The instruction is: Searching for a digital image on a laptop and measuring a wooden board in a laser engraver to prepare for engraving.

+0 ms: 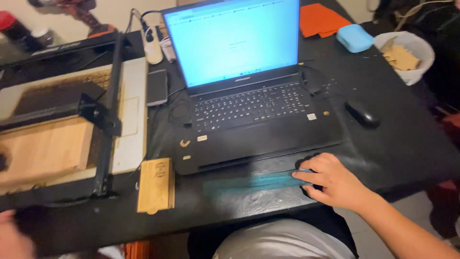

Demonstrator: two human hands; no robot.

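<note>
**Your right hand on the ruler**

Your right hand (pixel 335 184) presses its fingers on the end of a translucent teal ruler (pixel 256 182), lying on the black table (pixel 402 139) just before the open laptop (pixel 249 96). Your left hand (pixel 14 237) sits blurred at the lower left corner.

A black table (pixel 383 144) is seen carrying an open laptop (pixel 249 96) just beyond the right hand (pixel 333 182), with a teal ruler (pixel 254 182) pressed under its fingers. A mouse (pixel 362 114) is placed further out, and a wooden piece (pixel 155 184) lies between both hands.
</note>
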